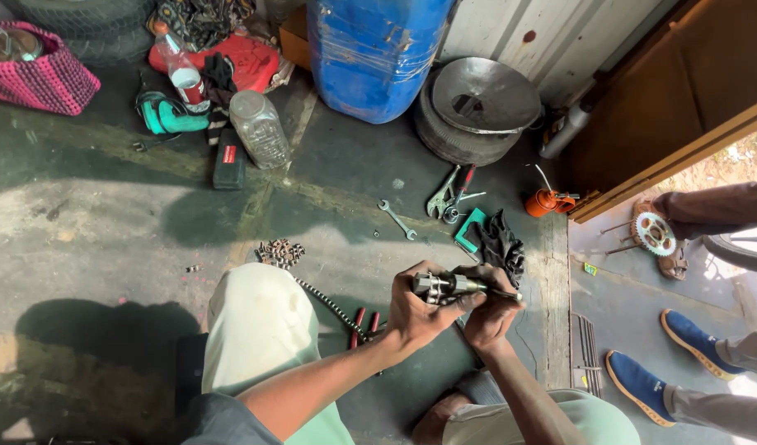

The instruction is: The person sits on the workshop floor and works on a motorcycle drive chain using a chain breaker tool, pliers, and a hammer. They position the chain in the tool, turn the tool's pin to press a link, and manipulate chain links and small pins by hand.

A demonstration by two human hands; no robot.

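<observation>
The left hand (416,317) is wrapped tight around a small shiny metal part (446,286), held above the floor (106,239) between the person's knees. The right hand (487,309) pinches the same part at its thin end, maybe turning it; that end is hard to see. Both must keep a firm grip. Just past the part lie a chain (325,301), then a spanner (397,219), then a blue barrel (374,53).

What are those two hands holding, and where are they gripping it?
A small grey metal part. The left hand wraps its thicker left end; the right hand grips the narrower right end.
</observation>
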